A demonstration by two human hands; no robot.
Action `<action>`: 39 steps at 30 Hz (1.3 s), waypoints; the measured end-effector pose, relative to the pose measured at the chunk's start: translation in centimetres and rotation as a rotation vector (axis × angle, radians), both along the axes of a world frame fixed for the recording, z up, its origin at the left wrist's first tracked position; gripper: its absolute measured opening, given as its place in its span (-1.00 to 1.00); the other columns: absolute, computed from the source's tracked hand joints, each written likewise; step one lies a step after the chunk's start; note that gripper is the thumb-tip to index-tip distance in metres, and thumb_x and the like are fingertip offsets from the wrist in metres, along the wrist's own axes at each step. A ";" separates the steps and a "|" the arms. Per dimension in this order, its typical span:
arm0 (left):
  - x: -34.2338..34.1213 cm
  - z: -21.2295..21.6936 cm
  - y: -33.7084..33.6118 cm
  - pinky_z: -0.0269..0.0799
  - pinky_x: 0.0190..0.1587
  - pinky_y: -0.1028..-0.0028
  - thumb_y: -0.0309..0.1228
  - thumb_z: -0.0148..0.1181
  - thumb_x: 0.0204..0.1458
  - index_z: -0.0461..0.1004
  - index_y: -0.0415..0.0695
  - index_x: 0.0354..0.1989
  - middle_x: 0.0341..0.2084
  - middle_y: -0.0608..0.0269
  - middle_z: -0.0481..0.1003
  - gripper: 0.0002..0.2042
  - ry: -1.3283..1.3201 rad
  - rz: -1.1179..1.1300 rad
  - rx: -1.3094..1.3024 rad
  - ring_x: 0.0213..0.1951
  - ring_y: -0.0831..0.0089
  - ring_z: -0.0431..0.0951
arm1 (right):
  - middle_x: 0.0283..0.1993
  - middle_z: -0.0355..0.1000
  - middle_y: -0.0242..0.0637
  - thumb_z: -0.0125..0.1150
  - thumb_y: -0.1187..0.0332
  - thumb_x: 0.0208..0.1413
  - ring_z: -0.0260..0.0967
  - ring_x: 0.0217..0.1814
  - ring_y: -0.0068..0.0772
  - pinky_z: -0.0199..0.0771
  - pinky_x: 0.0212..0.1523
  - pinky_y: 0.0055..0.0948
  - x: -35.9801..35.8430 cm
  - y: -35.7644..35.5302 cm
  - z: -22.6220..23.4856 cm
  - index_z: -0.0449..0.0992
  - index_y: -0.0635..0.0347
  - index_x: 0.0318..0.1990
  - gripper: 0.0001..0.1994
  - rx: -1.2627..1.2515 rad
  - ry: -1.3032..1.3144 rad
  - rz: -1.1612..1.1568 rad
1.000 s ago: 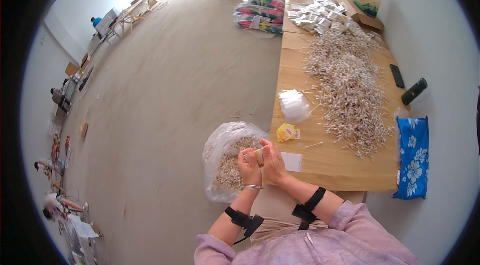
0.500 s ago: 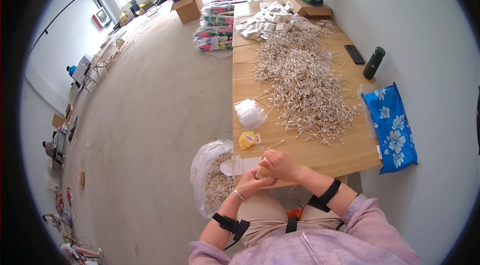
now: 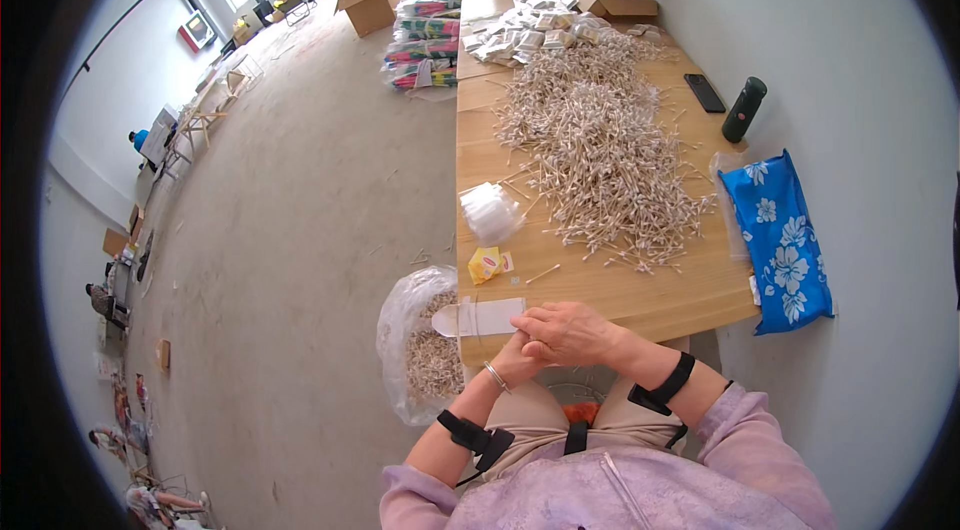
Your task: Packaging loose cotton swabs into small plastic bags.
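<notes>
At the front edge of the wooden table [image 3: 600, 302], my left hand [image 3: 517, 362] and my right hand [image 3: 572, 332] are pressed together, fingers curled. The right one lies over the left, hiding whatever is between them. Beside their fingertips is a white strip with a rounded end [image 3: 490, 317], flat on the table and reaching past its left edge. A single cotton swab [image 3: 543, 274] rests just beyond my hands. Farther off spreads a large heap of loose cotton swabs [image 3: 610, 160].
A clear bag of swabs [image 3: 425, 350] stands left of the table. Clear plastic bags [image 3: 492, 213] and yellow cards [image 3: 487, 265] lie along the left side. Filled packets [image 3: 525, 28] are at the far end. A phone [image 3: 704, 93], dark bottle [image 3: 744, 110] and blue flowered pack [image 3: 780, 242] line the wall side.
The swab that stuck up from my right hand now lies on the table. My right hand has come down flatter over my left, covering the pale bundle that showed between them.
</notes>
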State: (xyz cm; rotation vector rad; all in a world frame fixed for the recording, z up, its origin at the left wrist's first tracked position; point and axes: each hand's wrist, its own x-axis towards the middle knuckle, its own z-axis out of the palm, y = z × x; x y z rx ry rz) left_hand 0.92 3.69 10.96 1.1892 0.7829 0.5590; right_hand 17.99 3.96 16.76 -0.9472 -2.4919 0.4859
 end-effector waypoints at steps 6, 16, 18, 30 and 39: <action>-0.4 -0.7 0.1 0.42 -0.02 0.47 -0.61 0.27 -0.10 0.26 -0.24 0.06 0.00 0.18 0.34 -0.50 0.050 -0.118 0.130 0.02 0.42 0.37 | -0.10 0.44 -0.06 -0.04 0.08 0.20 0.40 -0.10 -0.07 0.40 -0.05 -0.26 -0.3 0.0 -0.5 0.33 0.32 0.08 -0.53 -0.085 -0.078 0.005; -1.0 1.9 0.6 0.54 -0.08 0.39 -0.51 0.16 0.10 0.45 -0.21 -0.08 -0.17 0.22 0.53 -0.79 -0.170 0.001 -0.195 -0.17 0.47 0.54 | -0.02 0.42 -0.06 0.30 0.37 -0.03 0.38 0.03 -0.05 0.40 0.03 -0.26 2.5 0.8 -0.3 0.46 0.24 0.02 -0.59 -0.260 0.503 -0.109; -1.3 1.6 0.6 0.55 -0.09 0.39 -0.52 0.15 0.11 0.45 -0.21 -0.07 -0.18 0.23 0.52 -0.79 -0.182 0.000 -0.171 -0.16 0.48 0.53 | -0.09 0.47 -0.18 0.30 0.40 -0.05 0.40 -0.04 -0.12 0.43 -0.04 -0.29 2.4 0.6 -0.8 0.53 0.19 -0.10 -0.69 -0.151 0.396 -0.115; -0.9 1.2 0.8 0.58 -0.07 0.39 -0.56 0.13 0.11 0.44 -0.19 -0.09 -0.20 0.33 0.49 -0.81 -0.171 0.011 -0.128 -0.14 0.54 0.50 | -0.22 0.45 -0.38 0.31 0.42 -0.13 0.39 -0.15 -0.29 0.47 -0.19 -0.37 0.9 -0.4 -1.5 0.47 0.11 -0.44 -0.88 0.074 0.381 -0.251; -1.4 0.5 1.1 0.57 -0.10 0.42 -0.51 0.15 0.11 0.47 -0.20 -0.06 -0.20 0.30 0.52 -0.78 -0.129 -0.046 -0.060 -0.10 0.51 0.51 | -0.16 0.39 -0.25 0.27 0.58 -0.14 0.37 -0.16 -0.23 0.45 -0.26 -0.36 1.5 0.1 -0.8 0.43 0.20 -0.41 -0.86 -0.009 0.449 -0.138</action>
